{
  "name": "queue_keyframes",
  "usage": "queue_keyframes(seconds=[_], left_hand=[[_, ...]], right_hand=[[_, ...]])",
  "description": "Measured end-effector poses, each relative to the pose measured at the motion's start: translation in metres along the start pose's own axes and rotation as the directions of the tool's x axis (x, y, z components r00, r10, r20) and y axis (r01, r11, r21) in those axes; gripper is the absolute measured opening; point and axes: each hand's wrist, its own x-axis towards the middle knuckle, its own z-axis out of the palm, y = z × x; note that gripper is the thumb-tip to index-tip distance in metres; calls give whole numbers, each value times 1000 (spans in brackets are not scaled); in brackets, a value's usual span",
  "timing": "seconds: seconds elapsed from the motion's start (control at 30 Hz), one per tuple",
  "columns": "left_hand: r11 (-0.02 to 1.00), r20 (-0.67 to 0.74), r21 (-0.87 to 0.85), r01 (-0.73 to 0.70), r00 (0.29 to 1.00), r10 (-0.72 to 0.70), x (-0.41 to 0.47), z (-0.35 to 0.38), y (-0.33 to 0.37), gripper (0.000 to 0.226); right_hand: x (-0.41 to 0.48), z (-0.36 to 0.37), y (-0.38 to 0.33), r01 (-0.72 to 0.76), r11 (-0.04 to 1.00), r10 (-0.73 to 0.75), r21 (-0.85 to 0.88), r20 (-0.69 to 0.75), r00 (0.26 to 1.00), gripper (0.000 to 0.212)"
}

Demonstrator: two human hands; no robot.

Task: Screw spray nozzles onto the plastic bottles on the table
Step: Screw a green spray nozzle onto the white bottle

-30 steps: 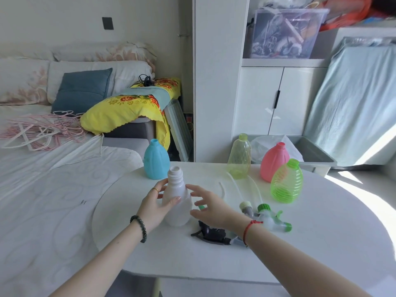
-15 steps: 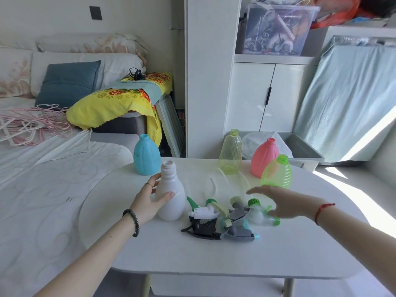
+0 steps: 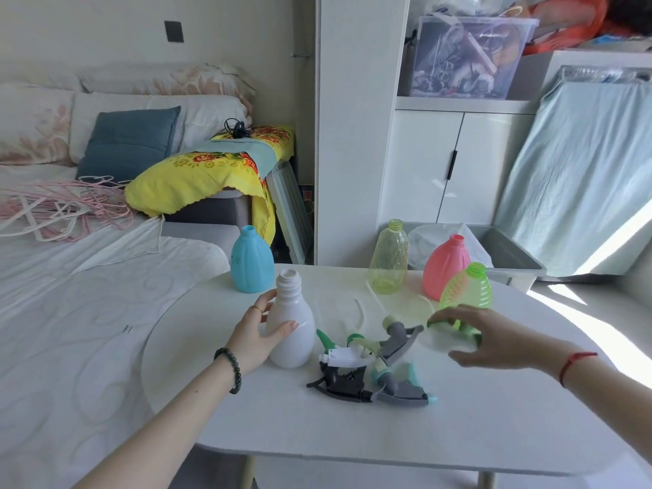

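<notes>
left grip (image 3: 255, 333) wraps the white bottle (image 3: 291, 333), upright toward the surface's (image 3: 458, 435) left edge, neck bare; right grip (image 3: 490, 342) arches over a blurred nozzle (image 3: 444, 338), closure unclear; next, seat it squarely on the neck

A blue cushion (image 3: 127, 142) leans against pale pillows (image 3: 204, 111) at the head of the bed (image 3: 70, 312), with pink hangers (image 3: 53, 210) tangled beside it. A yellow floral cloth (image 3: 197, 178) lies heaped nearby. A clear storage box (image 3: 469, 58) sits atop the white 2-door cabinet (image 3: 423, 164), with a grey bin (image 3: 508, 252) standing below.
</notes>
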Motion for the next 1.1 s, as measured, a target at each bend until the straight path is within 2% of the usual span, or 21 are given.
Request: queue_keyframes(seconds=[0.1,0.23,0.37,0.47,0.7,0.93,1.1], left_hand=[[1000,2,-3,1,1000,-1,0,0,1,61],[1000,-3,1,0,1000,0,-1,1,2,61],[1000,-1,9,-2,1000,2,-1,0,4,62],[1000,3,8,5,1000,-5,-2,0,4,62],[1000,5,6,-10,1000,10,-2,0,3,61],[1000,-4,5,-23,1000,23,-2,1,3,60],[999,-1,25,-22,1000,22,-1,1,3,61]], right_hand=[[2,-37,-20,84,992,-72,95,-123,990,35],[12,-88,-54,120,945,-51,304,-228,972,31],[29,-129,-96,208,769,-8,605,-316,949,35],[44,-148,-128,253,656,-23,711,-317,948,45],[72,-148,-179,252,666,-86,702,-264,961,42],[89,-119,-202,239,691,-67,682,-269,961,39],[104,-79,-204,138,756,-33,640,-174,984,54]])
